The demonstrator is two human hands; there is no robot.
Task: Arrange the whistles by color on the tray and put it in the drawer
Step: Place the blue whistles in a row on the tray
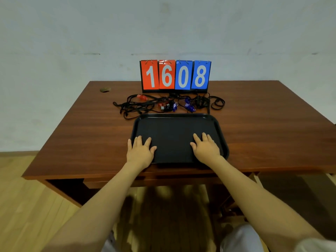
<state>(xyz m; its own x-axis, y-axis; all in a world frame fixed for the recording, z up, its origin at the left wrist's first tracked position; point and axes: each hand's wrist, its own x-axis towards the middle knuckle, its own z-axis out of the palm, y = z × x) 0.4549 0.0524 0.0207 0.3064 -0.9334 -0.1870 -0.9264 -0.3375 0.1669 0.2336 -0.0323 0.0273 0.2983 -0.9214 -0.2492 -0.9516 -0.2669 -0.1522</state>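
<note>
Flat on the tray (172, 135), left grip (140, 151) and right grip (206, 149) hold nothing; beyond them, tangled cords (138, 106) may drag wrong-coloured whistles (189, 105) along.

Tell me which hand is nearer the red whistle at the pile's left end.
Left. The left hand lies on the tray straight before the red whistle; the right hand lies off to its right.

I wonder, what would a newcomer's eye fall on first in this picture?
The flip scoreboard reading 1608, two red cards and two blue, stands at the far side of the desk. Before it lies a tangle of black lanyards with red and blue whistles. Nearest, the left hand and right hand rest flat on a black tray.
</note>
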